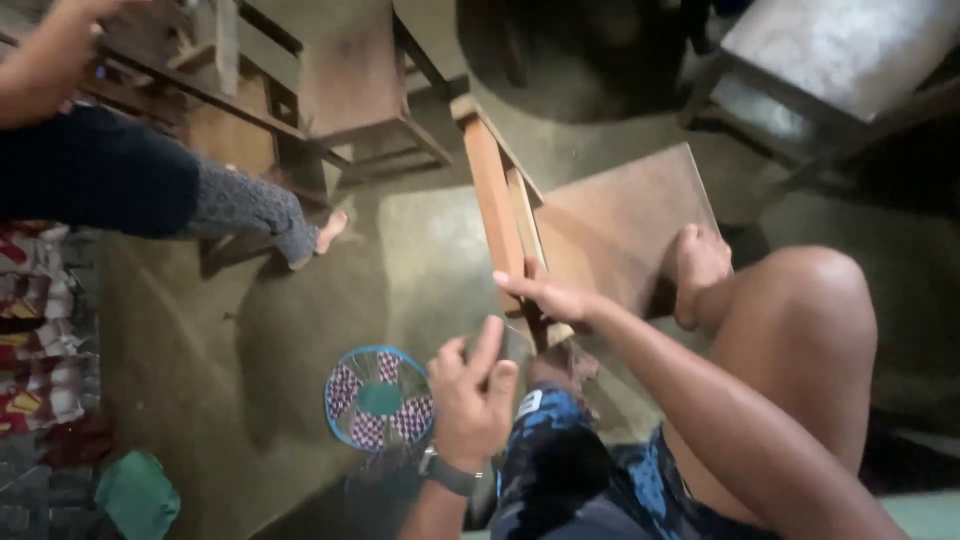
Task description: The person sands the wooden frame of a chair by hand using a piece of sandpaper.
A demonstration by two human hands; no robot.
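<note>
A wooden piece lies tilted on the floor in front of me, made of an orange-brown rail [490,200] and a flat board [615,225]. My right hand [548,296] rests on the near end of the rail with its fingers stretched out flat. My left hand [468,395], with a watch on the wrist, is just below it, its fingers curled around a small flat grey piece [514,346] that is too blurred to name. My bare foot [698,272] presses on the board's near edge, and my knee [810,300] is raised at the right.
Another person sits at the upper left, with a leg in dark leggings [235,205] stretched over the floor. Wooden furniture frames [350,100] stand at the back, a grey-topped table [850,50] at upper right. A round blue-rimmed woven fan [378,400], a green cloth [135,495] and patterned cloth [35,330] lie left.
</note>
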